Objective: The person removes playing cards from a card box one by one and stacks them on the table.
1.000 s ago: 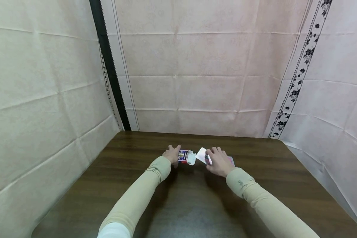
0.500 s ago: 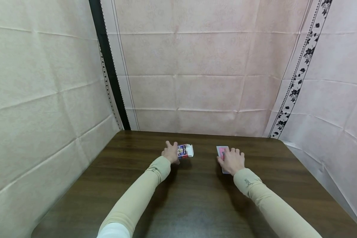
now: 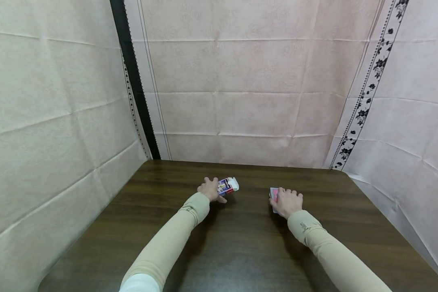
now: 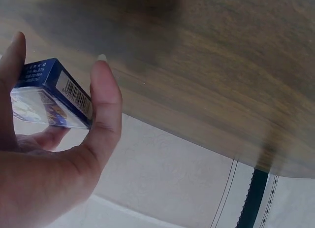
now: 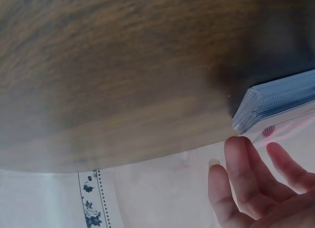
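Observation:
My left hand (image 3: pixel 209 190) grips a blue and red playing-card box (image 3: pixel 225 186), its white flap open toward the right. The left wrist view shows the box's barcode side (image 4: pixel 74 94) between my fingers. To the right, my right hand (image 3: pixel 287 202) holds a deck of playing cards (image 3: pixel 273 194) with pink backs, low over the tabletop. The right wrist view catches the slanted stack of card edges (image 5: pixel 275 102), with my curled fingertips (image 5: pixel 237 146) at one end. Much of the deck is hidden under the hand.
Both hands are over a dark brown wooden table (image 3: pixel 226 243). Pale creased cloth (image 3: pixel 255 101) hangs behind and at both sides, with a dark strip (image 3: pixel 138 89) on the left and a floral border (image 3: pixel 372 89) on the right.
The deck has come away from beside the box and moved right with my right hand, then slightly nearer. My left hand has kept the box, lifting its open end slightly into a tilt.

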The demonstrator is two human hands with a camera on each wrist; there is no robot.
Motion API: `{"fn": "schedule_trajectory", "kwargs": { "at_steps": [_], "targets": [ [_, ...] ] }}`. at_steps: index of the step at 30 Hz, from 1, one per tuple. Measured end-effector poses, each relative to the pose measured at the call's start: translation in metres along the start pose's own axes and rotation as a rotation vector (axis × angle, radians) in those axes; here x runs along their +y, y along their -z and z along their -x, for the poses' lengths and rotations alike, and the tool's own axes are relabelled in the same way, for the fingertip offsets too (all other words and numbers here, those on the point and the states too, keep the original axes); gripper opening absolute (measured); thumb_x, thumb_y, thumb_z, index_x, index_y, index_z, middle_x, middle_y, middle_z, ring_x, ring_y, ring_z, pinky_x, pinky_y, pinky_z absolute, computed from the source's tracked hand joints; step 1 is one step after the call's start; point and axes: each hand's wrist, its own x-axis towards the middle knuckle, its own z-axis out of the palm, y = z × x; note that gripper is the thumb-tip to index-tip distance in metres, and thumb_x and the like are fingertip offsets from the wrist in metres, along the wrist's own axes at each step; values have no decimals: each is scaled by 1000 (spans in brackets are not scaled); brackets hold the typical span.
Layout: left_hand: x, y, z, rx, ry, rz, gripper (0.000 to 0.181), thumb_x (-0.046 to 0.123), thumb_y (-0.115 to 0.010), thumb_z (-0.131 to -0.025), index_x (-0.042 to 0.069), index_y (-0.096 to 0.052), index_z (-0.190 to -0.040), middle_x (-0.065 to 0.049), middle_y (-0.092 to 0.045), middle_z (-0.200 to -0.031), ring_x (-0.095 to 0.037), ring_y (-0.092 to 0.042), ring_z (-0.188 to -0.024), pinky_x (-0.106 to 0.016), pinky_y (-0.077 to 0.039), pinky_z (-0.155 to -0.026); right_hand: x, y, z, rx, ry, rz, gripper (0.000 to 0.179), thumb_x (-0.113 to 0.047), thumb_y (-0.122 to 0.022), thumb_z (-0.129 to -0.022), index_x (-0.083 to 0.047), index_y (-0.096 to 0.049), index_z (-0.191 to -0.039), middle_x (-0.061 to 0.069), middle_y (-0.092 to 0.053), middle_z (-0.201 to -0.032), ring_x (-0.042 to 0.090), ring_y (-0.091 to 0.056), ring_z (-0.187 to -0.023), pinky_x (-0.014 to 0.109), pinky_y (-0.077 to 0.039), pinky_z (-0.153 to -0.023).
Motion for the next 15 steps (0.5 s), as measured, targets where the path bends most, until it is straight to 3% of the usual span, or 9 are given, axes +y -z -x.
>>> {"fn": "schedule_trajectory", "kwargs": {
  "at_steps": [10, 13, 15],
  "targets": [
    [1, -2, 0, -54, 28, -61, 86, 53, -84, -66, 8, -48, -132, -18, -55, -113, -32, -58, -97, -46, -49, -85, 0, -5, 2, -41, 2, 18, 57, -45, -62, -87, 4, -58, -116, 28, -66, -102, 43, -60, -90, 57, -42, -78],
    [3, -2, -1, -74, 5, -60, 85, 50, -83, -69, 10, -47, -134, -16, -56, -115, -31, -57, -100, -47, -47, -88, 0, -5, 1, -67, 1, 17, 58, -46, -61, -87, 4, -58, -117, 28, -66, -104, 43, -60, -91, 58, -42, -79],
    [5, -2, 0, -91, -42, -53, 79, 42, -84, -71, 12, -48, -134, -16, -56, -118, -33, -54, -106, -48, -46, -90, 1, -5, 1, -76, -3, 10, 58, -46, -61, -87, 4, -58, -117, 28, -65, -104, 43, -60, -91, 58, -42, -79]
  ]
}}
